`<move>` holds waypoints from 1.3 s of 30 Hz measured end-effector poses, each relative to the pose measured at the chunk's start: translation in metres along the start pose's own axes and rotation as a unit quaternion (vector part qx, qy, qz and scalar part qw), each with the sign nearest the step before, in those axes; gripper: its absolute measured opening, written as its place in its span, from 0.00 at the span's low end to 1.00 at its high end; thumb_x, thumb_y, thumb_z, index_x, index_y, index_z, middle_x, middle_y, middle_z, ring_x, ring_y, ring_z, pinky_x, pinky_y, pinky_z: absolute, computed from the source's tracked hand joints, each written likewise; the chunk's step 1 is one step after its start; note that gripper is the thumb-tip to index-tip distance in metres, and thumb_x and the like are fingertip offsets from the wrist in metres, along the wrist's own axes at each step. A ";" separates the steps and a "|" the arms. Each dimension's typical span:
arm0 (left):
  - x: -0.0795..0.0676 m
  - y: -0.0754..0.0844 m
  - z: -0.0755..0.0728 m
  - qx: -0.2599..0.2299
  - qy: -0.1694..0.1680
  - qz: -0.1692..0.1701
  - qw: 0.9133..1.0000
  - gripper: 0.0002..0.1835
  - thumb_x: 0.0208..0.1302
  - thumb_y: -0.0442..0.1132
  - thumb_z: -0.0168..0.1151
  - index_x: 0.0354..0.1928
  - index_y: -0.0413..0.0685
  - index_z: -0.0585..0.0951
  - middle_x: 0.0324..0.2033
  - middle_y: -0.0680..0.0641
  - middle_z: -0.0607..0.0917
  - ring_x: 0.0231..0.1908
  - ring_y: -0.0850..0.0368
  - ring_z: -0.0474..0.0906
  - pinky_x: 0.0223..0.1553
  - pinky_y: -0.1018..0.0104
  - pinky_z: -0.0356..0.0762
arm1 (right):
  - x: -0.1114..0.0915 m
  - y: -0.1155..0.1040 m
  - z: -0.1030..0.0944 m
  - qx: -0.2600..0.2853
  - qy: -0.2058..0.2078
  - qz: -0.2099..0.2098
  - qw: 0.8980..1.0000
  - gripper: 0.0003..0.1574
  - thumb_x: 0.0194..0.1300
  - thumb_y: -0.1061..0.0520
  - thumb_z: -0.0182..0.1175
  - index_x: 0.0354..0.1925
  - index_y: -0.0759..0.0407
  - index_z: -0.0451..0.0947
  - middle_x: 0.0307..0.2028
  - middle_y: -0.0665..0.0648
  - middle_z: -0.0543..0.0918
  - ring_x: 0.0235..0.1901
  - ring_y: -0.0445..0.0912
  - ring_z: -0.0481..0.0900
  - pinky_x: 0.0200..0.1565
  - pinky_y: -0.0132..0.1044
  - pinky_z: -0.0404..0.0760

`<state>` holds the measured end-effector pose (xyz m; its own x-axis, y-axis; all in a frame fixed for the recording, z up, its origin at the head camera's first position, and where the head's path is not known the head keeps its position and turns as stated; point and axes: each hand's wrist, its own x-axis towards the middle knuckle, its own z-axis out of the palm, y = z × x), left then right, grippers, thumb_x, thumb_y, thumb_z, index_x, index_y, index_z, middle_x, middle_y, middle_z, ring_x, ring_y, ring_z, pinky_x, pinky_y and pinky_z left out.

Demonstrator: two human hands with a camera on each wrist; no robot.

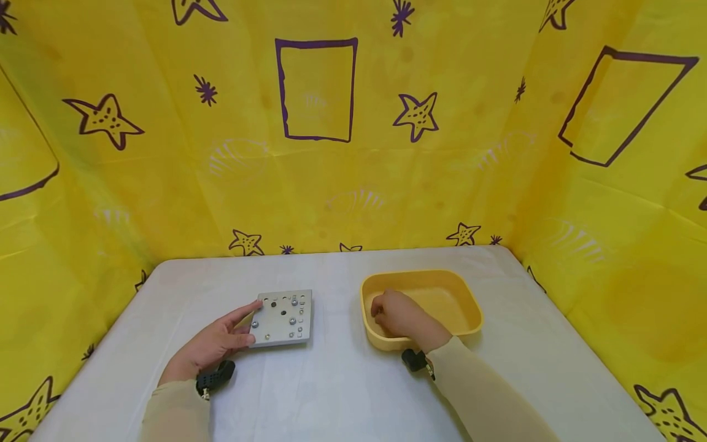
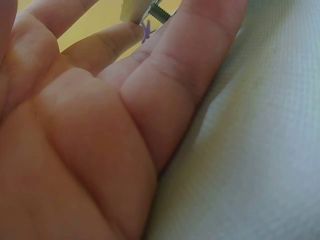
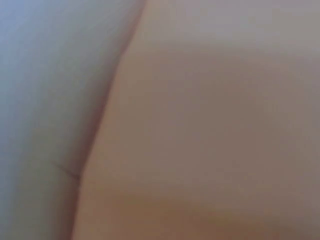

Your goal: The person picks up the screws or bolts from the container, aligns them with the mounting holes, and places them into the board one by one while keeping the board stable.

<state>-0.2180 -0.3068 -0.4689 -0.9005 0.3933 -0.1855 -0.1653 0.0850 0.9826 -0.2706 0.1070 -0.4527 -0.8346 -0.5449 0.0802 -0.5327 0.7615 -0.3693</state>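
Note:
A square silver metal plate (image 1: 283, 318) with several holes and bolts in it is at the left middle of the table in the head view. My left hand (image 1: 215, 339) grips its left edge, thumb near the lower corner and a finger at the upper one. In the left wrist view a dark bolt thread (image 2: 159, 13) shows beside the plate's edge, past the fingers. My right hand (image 1: 402, 314) reaches into a yellow plastic bin (image 1: 472, 304), its fingers curled near the left wall. Whatever its fingertips touch is hidden. Only blurred skin fills most of the right wrist view.
A white cloth covers the table (image 1: 342, 387). Yellow curtains (image 1: 353, 184) with purple starfish drawings stand along its back and both sides. Each wrist carries a small black camera, such as the left camera (image 1: 216, 376). The bin's raised rim surrounds the right hand.

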 end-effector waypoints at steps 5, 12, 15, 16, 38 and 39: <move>0.002 -0.001 -0.001 -0.001 -0.008 0.006 1.000 0.44 0.66 0.31 0.65 0.79 0.47 0.53 0.75 0.31 0.48 0.59 0.52 0.74 0.55 0.62 0.76 | 0.000 -0.001 -0.005 0.026 0.009 0.020 0.999 0.06 0.69 0.64 0.60 0.37 0.54 0.82 0.32 0.48 0.78 0.38 0.47 0.74 0.47 0.44 0.76; 0.002 -0.001 -0.001 0.000 -0.006 0.003 1.000 0.44 0.66 0.32 0.66 0.79 0.47 0.53 0.75 0.32 0.47 0.59 0.52 0.74 0.55 0.62 0.76 | -0.009 -0.009 -0.039 0.186 0.029 0.102 0.977 0.14 0.79 0.52 0.49 0.49 0.59 0.76 0.33 0.53 0.78 0.32 0.48 0.73 0.40 0.42 0.76; 0.002 -0.001 -0.002 0.003 -0.002 0.002 1.000 0.44 0.66 0.32 0.66 0.79 0.48 0.53 0.76 0.32 0.46 0.59 0.52 0.74 0.54 0.62 0.76 | -0.009 -0.012 -0.049 0.300 0.039 0.123 0.945 0.17 0.80 0.50 0.46 0.49 0.63 0.73 0.27 0.57 0.71 0.23 0.48 0.66 0.28 0.39 0.69; 0.002 -0.001 -0.003 0.003 -0.002 0.003 1.000 0.44 0.66 0.32 0.66 0.79 0.48 0.53 0.76 0.32 0.47 0.58 0.52 0.74 0.54 0.62 0.77 | -0.007 -0.012 -0.051 0.336 0.043 0.128 0.932 0.18 0.80 0.50 0.46 0.48 0.64 0.73 0.27 0.58 0.69 0.21 0.48 0.65 0.26 0.38 0.67; 0.001 -0.002 -0.002 0.000 0.003 -0.005 1.000 0.45 0.65 0.32 0.67 0.79 0.49 0.54 0.75 0.31 0.49 0.58 0.49 0.74 0.55 0.61 0.76 | 0.080 -0.101 -0.017 0.390 0.025 0.164 0.906 0.07 0.70 0.52 0.64 0.39 0.53 0.84 0.35 0.53 0.84 0.25 0.48 0.74 0.27 0.34 0.74; 0.001 -0.001 -0.002 0.000 0.000 -0.004 1.000 0.44 0.65 0.32 0.66 0.79 0.49 0.54 0.75 0.31 0.48 0.59 0.49 0.74 0.55 0.61 0.76 | 0.082 -0.107 -0.013 0.377 0.020 0.164 0.911 0.06 0.69 0.51 0.65 0.39 0.52 0.84 0.35 0.52 0.84 0.26 0.49 0.75 0.28 0.35 0.75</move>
<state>-0.2191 -0.3086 -0.4704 -0.8992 0.3926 -0.1932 -0.1726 0.0877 0.9811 -0.2842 -0.0143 -0.3944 -0.9443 -0.3058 -0.1213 -0.0174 0.4145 -0.9099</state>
